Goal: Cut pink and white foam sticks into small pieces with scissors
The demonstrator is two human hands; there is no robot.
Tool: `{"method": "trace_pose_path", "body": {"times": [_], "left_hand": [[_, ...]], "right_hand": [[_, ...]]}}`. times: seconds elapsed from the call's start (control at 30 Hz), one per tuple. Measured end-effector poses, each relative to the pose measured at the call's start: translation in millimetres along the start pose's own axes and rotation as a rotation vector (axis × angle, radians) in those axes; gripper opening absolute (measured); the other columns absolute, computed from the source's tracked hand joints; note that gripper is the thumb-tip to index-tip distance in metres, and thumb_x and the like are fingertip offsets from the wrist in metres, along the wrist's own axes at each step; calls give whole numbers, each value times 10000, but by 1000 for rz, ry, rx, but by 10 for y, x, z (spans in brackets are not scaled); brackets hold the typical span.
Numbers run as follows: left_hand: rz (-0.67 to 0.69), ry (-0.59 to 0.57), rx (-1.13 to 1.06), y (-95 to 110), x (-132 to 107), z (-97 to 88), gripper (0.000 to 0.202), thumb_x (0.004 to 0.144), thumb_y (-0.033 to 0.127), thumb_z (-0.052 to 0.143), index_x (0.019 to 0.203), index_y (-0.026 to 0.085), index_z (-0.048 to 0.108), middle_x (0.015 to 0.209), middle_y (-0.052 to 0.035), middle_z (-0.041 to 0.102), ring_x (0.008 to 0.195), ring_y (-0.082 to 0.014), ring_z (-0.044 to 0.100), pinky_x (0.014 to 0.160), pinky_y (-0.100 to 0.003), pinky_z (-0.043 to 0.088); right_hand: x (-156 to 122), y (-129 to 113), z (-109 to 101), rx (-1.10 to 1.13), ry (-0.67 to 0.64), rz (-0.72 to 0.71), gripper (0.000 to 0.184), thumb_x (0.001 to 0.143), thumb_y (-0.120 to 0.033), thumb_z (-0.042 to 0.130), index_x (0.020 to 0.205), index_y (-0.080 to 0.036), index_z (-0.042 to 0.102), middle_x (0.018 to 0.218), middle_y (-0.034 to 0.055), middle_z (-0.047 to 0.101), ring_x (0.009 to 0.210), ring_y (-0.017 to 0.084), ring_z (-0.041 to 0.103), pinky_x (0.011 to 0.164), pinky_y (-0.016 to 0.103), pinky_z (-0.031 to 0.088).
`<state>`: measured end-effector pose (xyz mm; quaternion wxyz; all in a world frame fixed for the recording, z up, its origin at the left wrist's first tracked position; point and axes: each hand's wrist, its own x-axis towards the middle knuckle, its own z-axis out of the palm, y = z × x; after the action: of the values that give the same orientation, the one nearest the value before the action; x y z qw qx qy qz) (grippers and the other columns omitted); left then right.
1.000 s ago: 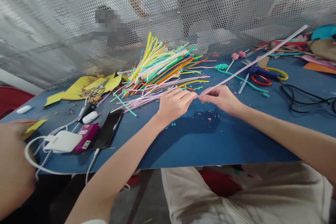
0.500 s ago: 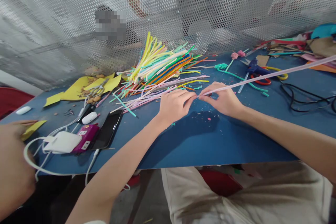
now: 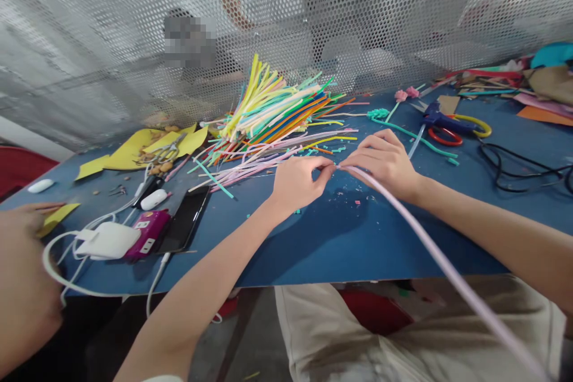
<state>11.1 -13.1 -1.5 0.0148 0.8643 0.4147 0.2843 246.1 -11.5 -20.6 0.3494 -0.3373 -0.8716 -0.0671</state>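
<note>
A long pale pink pipe cleaner (image 3: 418, 230) runs from my fingertips down across my right forearm to the lower right of the view. My left hand (image 3: 299, 182) is closed in a pinch at its tip, over the blue table (image 3: 322, 250). Facing it, my right hand (image 3: 380, 158) pinches the same end, its fingertips nearly meeting those of the left. The tip itself is mostly hidden between the fingers. Small pink and teal clippings lie on the table under both hands. Behind them is a heap of many-coloured pipe cleaners (image 3: 277, 110).
Scissors (image 3: 447, 122) and a black cable (image 3: 514, 170) lie right. At left are a phone (image 3: 185, 221), a white charger (image 3: 110, 240), yellow paper (image 3: 125, 152) and small scissors (image 3: 168, 149). Another person's hand (image 3: 27, 280) is at far left. A perforated metal screen (image 3: 286, 6) stands behind.
The pipe cleaner's long free end has swung from the upper right down to the lower right. My right hand has turned and risen slightly; my left hand stays nearly in place.
</note>
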Motion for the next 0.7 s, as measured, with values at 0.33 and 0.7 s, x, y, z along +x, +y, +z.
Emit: {"method": "trace_pose_path", "body": {"times": [0.33,0.7], "left_hand": [[150,168,136,-33,-27,43,207,975,355,584,943,248,759,913,28,788,845,-152,735,669,-271,465],[209,160,123,-102,17,79,239,1001,375,557,1051,228,739,1013,-7,786,873,-136,733,675,-248,487]], "right_hand": [[15,1,69,39,153,57,142,949,-361,656,896,-270,750,882,-14,792,811,190,654,824,387,419],[18,-7,90,218,104,238,116,908,-358,694,884,-277,773,884,-2,784,842,204,657,835,397,449]]}}
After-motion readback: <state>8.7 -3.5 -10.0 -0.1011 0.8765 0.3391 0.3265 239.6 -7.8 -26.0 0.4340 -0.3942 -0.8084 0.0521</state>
